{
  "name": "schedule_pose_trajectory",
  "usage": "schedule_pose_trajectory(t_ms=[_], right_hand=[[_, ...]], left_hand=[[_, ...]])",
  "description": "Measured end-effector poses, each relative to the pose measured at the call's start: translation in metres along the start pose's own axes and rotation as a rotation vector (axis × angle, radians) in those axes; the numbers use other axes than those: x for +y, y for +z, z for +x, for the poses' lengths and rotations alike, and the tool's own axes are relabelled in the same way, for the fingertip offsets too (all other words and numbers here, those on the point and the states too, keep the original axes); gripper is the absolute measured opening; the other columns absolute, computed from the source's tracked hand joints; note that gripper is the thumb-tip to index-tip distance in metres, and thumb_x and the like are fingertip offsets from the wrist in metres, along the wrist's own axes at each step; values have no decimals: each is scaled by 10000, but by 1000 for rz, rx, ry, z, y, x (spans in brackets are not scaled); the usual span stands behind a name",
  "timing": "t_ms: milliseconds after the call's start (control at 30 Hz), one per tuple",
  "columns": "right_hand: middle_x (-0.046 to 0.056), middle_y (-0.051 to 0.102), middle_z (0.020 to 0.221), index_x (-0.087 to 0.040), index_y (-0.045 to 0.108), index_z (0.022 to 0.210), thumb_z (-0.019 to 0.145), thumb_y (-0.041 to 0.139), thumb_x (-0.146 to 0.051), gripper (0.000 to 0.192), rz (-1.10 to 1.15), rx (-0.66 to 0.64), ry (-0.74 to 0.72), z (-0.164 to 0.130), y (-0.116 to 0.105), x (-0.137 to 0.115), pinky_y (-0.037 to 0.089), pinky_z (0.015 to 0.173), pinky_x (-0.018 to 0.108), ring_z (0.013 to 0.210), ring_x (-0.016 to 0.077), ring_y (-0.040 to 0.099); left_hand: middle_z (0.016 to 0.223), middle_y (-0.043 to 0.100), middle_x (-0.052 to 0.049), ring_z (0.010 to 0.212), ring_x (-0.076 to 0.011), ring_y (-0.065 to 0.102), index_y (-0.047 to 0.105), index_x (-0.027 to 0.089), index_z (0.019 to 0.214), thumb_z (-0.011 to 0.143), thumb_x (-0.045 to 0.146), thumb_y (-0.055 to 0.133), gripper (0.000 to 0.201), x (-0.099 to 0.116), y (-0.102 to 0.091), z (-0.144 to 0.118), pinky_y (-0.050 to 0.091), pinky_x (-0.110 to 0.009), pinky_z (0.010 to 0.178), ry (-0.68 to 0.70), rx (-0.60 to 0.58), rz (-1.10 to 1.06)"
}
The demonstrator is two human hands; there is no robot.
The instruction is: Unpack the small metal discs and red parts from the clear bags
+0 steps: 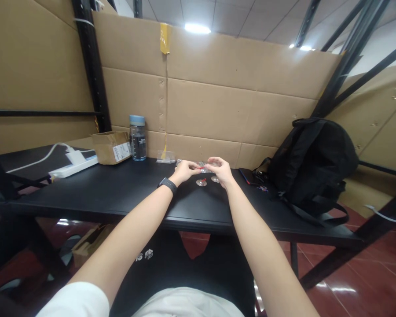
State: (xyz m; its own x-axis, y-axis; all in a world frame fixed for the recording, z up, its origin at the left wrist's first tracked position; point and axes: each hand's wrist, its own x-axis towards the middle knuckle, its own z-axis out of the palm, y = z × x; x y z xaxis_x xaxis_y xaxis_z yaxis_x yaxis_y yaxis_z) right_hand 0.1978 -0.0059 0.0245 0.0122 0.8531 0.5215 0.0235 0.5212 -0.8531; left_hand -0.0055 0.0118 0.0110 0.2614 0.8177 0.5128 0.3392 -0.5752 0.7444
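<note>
left hand (185,169) pinched on small clear part (203,166) | right hand (220,169) pinched on same part, above counter (119,189) | two clear discs (207,181) lie just below hands | bottle (137,137) far left, backpack (312,165) right

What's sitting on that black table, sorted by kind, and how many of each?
Water bottle: 1
Cardboard box: 1
White power strip: 1
Black backpack: 1
Small clear discs by the hands: 2
Clear plastic bag: 1
Total: 7
</note>
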Motion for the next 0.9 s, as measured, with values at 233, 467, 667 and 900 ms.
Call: schedule_pose_trajectory(t_ms=[233, 467, 667, 900], right_hand=[[83, 735, 1033, -193, 685, 970, 512, 950, -425, 579, 21, -71, -25, -6, 15, -8, 566, 958, 400, 1038, 257, 697], [82, 739, 1023, -193, 680, 961, 520, 949, -410, 560, 90, -76, -23, -6, 16, -7, 577, 949, 406, 1070, 270, 702], [82, 753, 1002, -189, 678, 952, 514, 960, -365, 550, 168, -67, 2, -8, 19, -10, 579, 944, 417, 1083, 286, 711], [78, 756, 1014, -197, 687, 944, 524, 960, -361, 527, 183, -77, -9, -6, 18, -5, 566, 968, 412, 1085, 277, 708]], left_hand=[[1097, 775, -94, 1054, -258, 709, 804, 173, 870, 767, 274, 784, 146, 7, 1, 1, 533, -356, 966, -5, 141, -141], [1063, 762, -100, 1047, -246, 692, 780, 158, 846, 769, 286, 769, 150, 13, 1, 0, 524, -360, 972, -1, 163, -185], [983, 775, -100, 953, -238, 699, 762, 142, 904, 752, 405, 792, 306, 15, 5, 1, 527, -361, 912, -27, 148, -344], [973, 772, -99, 933, -233, 691, 764, 145, 910, 785, 403, 780, 288, 16, 6, -2, 524, -364, 909, 9, 134, -341]])
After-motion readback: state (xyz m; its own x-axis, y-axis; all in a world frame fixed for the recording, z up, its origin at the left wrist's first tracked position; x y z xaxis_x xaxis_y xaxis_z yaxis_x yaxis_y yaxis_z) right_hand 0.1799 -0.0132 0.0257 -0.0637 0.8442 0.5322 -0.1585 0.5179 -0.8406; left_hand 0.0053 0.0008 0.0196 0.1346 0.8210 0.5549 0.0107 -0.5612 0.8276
